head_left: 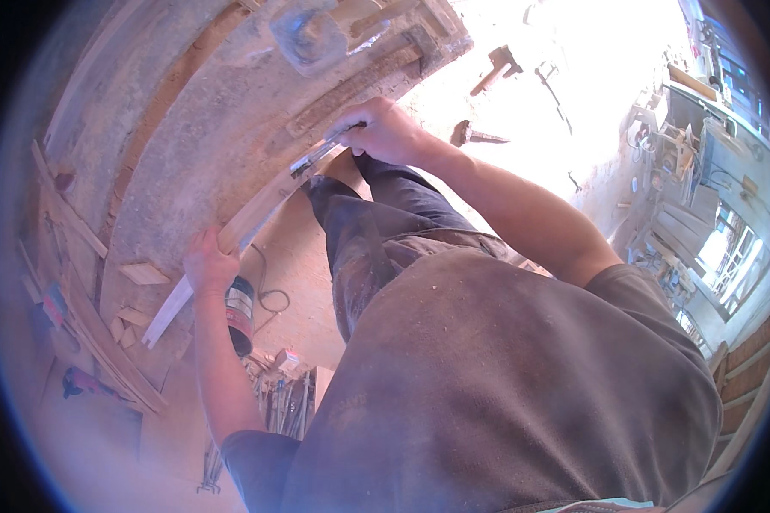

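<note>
A long, pale wooden strip (261,209) lies slantwise along the near edge of a worn workbench (201,145). My left hand (211,261) is wrapped over it near its lower left end. Beyond my left hand, the forked-looking tip (152,338) of the strip sticks out. At the strip's upper right end, my right hand (376,130) is closed on a narrow metal tool (315,157), which lies against the wood. My fingers cover part of that tool, and its exact kind cannot be made out.
A dark can (239,318) stands below my left hand. Wood offcuts (144,274) lie left of it, with a purple power tool (90,383) farther out. A clear plastic container (310,41) sits at the bench's far side. A hammer-like tool (496,68) lies on the bright floor.
</note>
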`<state>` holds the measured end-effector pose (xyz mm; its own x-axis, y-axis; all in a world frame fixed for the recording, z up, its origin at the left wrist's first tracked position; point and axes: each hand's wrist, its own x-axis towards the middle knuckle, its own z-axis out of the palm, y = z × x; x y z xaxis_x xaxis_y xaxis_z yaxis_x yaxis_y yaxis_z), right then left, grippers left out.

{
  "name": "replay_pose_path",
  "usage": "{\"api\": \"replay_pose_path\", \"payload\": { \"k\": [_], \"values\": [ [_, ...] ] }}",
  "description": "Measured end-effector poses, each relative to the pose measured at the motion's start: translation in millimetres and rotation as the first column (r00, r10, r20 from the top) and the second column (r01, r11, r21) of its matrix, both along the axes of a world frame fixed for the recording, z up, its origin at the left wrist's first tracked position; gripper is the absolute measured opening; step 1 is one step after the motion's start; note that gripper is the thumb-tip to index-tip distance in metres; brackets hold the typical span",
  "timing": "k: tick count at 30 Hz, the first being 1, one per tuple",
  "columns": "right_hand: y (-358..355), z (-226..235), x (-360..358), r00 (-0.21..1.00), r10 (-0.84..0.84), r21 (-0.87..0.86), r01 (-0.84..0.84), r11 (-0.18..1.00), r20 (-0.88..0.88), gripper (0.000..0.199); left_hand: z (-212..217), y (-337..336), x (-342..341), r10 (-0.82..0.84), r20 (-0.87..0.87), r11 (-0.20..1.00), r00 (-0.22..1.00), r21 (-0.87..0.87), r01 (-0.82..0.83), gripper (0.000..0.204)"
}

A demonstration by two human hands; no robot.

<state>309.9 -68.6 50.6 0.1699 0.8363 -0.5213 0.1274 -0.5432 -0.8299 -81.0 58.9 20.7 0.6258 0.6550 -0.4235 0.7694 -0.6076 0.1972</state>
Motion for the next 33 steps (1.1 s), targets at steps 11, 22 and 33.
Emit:
{"api": "replay_pose_path", "payload": {
  "k": [11, 22, 33],
  "values": [
    [-23, -17, 30, 0.75, -0.638, -0.525, 0.477, 0.705, -0.175, 0.015, 3, 2, 2, 0.005, 0.042, 1.0, 0.999, 0.0, -0.005, 0.042],
    [-1, -14, 21, 0.771, -0.631, -0.624, 0.453, 0.637, -0.085, 0.004, -1, -2, -3, 0.012, 0.093, 1.0, 0.996, 0.015, -0.013, 0.039],
    [14, -16, -5, 0.683, -0.671, -0.688, 0.338, 0.642, -0.29, 0.011, -8, -8, -4, -0.004, 0.092, 0.999, 0.996, 0.055, -0.001, 0.039]
  ]
}}
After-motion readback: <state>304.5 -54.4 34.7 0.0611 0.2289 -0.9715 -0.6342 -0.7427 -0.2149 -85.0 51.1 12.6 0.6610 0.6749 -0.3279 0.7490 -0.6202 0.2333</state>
